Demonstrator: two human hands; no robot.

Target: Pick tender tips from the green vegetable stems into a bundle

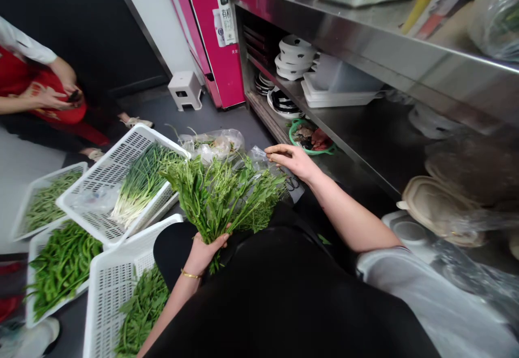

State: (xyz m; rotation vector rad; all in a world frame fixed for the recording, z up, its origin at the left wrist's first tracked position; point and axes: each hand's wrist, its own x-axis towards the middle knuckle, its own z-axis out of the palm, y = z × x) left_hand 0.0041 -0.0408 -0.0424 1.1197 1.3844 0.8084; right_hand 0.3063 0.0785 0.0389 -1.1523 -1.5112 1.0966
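Note:
My left hand point(208, 252), with a gold bracelet at the wrist, is wrapped around the stems of a bunch of leafy greens point(219, 193). The leaves fan out upward and to the right in front of my dark apron. Stretched forward on the right is my right hand point(292, 160). Its fingers are extended and slightly apart, and nothing shows in them. Just left of these fingertips lies a clear plastic bag point(256, 155); whether they touch it I cannot tell. Below my left forearm, a white basket point(107, 282) holds more leafy greens point(144, 309).
Left are baskets of scallions point(141, 182), green peppers point(65, 266) and green beans point(51, 198). A steel shelf point(365, 39) with bowls point(295, 55) stands right, a green basket point(310, 136) low on it. A white stool point(185, 90) and a person in red point(40, 87) are beyond.

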